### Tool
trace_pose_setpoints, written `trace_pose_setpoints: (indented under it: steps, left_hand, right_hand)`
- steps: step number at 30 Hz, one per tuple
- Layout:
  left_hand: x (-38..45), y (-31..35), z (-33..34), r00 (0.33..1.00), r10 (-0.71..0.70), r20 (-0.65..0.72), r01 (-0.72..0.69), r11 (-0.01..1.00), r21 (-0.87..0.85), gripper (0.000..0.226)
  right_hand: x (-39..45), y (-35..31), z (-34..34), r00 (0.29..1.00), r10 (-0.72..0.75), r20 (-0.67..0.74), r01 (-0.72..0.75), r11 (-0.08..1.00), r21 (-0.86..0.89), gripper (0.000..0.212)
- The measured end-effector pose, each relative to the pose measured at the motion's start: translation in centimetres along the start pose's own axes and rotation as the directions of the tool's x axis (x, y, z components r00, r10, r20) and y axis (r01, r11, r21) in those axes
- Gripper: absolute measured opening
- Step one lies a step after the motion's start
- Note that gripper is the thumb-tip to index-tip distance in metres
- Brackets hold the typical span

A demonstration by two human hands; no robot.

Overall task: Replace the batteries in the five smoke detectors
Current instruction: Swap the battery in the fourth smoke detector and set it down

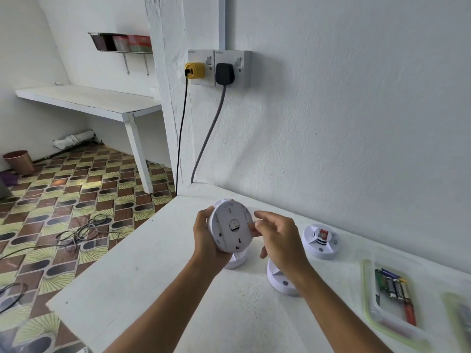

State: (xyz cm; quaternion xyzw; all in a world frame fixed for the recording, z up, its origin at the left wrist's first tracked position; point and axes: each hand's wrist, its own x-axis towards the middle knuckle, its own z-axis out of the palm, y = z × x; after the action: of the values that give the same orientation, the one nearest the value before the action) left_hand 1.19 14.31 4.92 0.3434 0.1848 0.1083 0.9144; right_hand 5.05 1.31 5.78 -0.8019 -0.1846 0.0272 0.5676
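Holding a round white smoke detector (230, 225) above the tabletop (158, 271), the left hand (206, 240) is gripping its left rim, thumb curled over the edge, and tilting the flat back face toward the camera. That back is showing a small round central recess with something dark in it, a few slots and a raised rim. The right hand (277, 240) is reaching in from the right, its fingertips pinching at the detector's right edge while the other fingers are curling loosely.

Three more smoke detectors are sitting on the white tabletop. One (235, 261) is lying just under the held unit, mostly hidden by the left hand. A second one (281, 282) is showing beneath the right wrist. A third detector (319, 242) is resting farther right near the wall, with a red-labelled part showing in its open top.

At the right, a clear tray with a green rim (368, 309) is holding several cylindrical batteries (396, 291), lying side by side.

On the white wall beyond, a double socket (244, 70) is carrying a yellow plug (195, 70) and a black plug (224, 73), their cables hanging down. To the left, a patterned tile floor (63, 189) is showing loose cables (84, 230), a copper-coloured bin (19, 161) and a white wall-mounted bench (89, 100).
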Motion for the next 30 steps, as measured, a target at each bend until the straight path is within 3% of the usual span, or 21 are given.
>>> trace_pose_setpoints:
  steps: [4, 7, 11, 19, 23, 26, 30]
  left_hand:
    - [0.4, 0.1, -0.8, 0.994, -0.055, 0.095, 0.069, 0.987, -0.148, 0.05]
    - [0.5, 0.2, -0.6, 0.985, -0.04, 0.17, 0.068, 0.985, -0.161, 0.049]
    - [0.6, 0.0, 0.2, 0.985, -0.005, 0.173, 0.022, 0.995, -0.1, 0.052]
    - [0.0, 0.3, 1.4, 0.974, 0.118, 0.192, -0.12, 0.993, 0.002, 0.043]
    - [0.1, 0.4, 1.3, 0.965, 0.179, 0.194, -0.188, 0.982, 0.028, 0.039]
    - [0.1, 0.5, 1.4, 0.96, 0.199, 0.196, -0.214, 0.975, 0.064, 0.047]
    - [-0.1, 0.5, 1.9, 0.947, 0.243, 0.211, -0.269, 0.958, 0.101, 0.049]
  right_hand:
    - [-0.9, -0.3, -0.3, 0.996, -0.084, 0.033, 0.085, 0.996, -0.04, 0.037]
    - [-1.3, -0.5, 0.4, 0.989, -0.143, 0.03, 0.145, 0.985, -0.092, 0.038]
    - [-1.3, -1.0, 0.9, 0.989, -0.142, 0.031, 0.146, 0.971, -0.19, 0.054]
    - [-0.1, -1.4, 1.1, 0.993, -0.12, -0.001, 0.117, 0.967, -0.229, 0.051]
    - [-0.2, -1.6, 0.7, 0.986, -0.164, 0.029, 0.164, 0.926, -0.34, 0.052]
    - [-0.4, -1.7, 0.7, 0.979, -0.193, 0.072, 0.206, 0.894, -0.398, 0.058]
    - [-0.4, -1.5, 1.2, 0.977, -0.214, 0.021, 0.206, 0.901, -0.383, 0.067]
